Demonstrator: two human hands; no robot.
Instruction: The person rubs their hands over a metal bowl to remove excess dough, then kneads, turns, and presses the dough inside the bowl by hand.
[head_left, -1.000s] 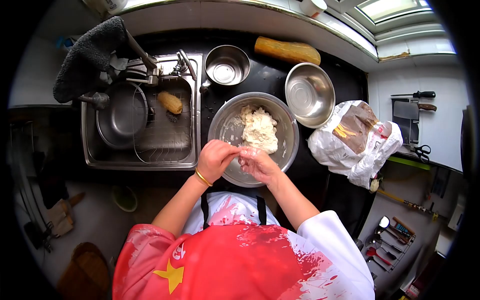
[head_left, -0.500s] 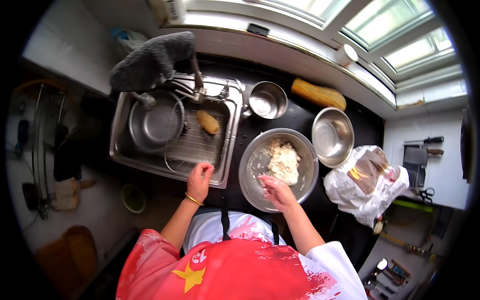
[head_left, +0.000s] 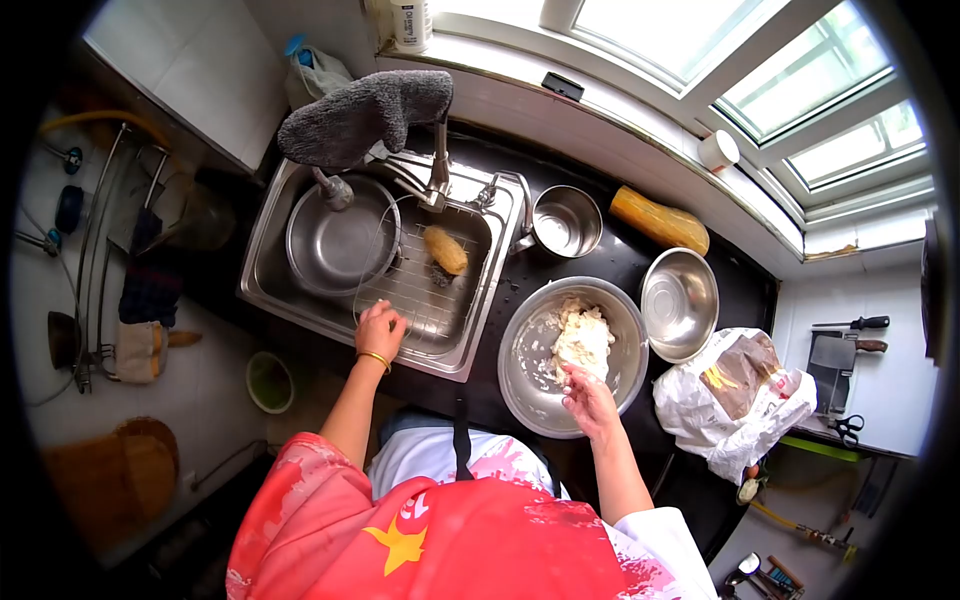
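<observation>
My left hand [head_left: 381, 331], with a gold bangle at its wrist, is over the front edge of the sink [head_left: 452, 365]. Its fingers bend downward and hold nothing that I can make out. Bits of dough cling to my right hand [head_left: 590, 400], which is inside the large metal bowl [head_left: 517, 365] at the near edge of a lump of dough [head_left: 583, 342]. Its fingers are partly spread with nothing gripped between them. In the sink are a metal pan [head_left: 340, 240], a wire rack [head_left: 425, 310] and a peeled yellowish vegetable [head_left: 445, 250].
Behind the large bowl stands a small metal pot [head_left: 567, 222]. A long squash [head_left: 660, 218], a second metal bowl [head_left: 680, 305] and a white plastic bag [head_left: 735, 400] are to the right. The faucet [head_left: 438, 180] and grey towel [head_left: 365, 115] rise over the sink.
My hands, together over the bowl at first, have parted. The left moved to the sink's front edge; the right stayed at the bowl, nearer the dough. The view has turned, showing more window.
</observation>
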